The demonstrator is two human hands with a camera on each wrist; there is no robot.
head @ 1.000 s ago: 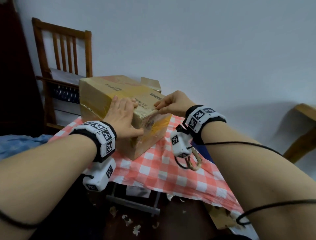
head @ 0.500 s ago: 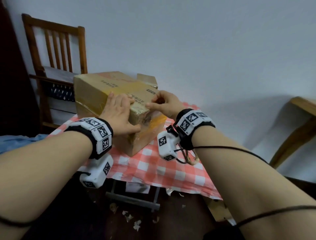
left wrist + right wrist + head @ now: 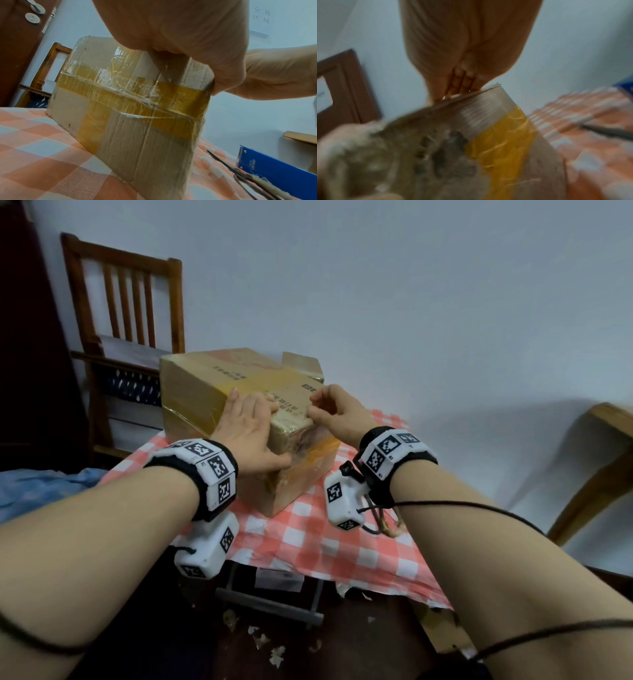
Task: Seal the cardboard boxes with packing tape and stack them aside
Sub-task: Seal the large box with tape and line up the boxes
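Left hand (image 3: 248, 436) lies flat, fingers straight, on cardboard box (image 3: 202, 392); beside it, right hand (image 3: 337, 414) pinches tape at the top edge.

Home: wooden chair (image 3: 123, 313), checkered tablecloth (image 3: 308, 535)

Cardboard box (image 3: 202, 392) on table (image 3: 325, 542), chair (image 3: 126, 302) behind-left, scissors (image 3: 240, 175) and tape dispenser (image 3: 274, 166) right.

The right wrist view is blurred. The left hand (image 3: 251, 436) hides part of the cardboard box (image 3: 205, 392) top. The scissors (image 3: 254, 177) and blue tape cutter (image 3: 281, 166) are cut off by the edge.
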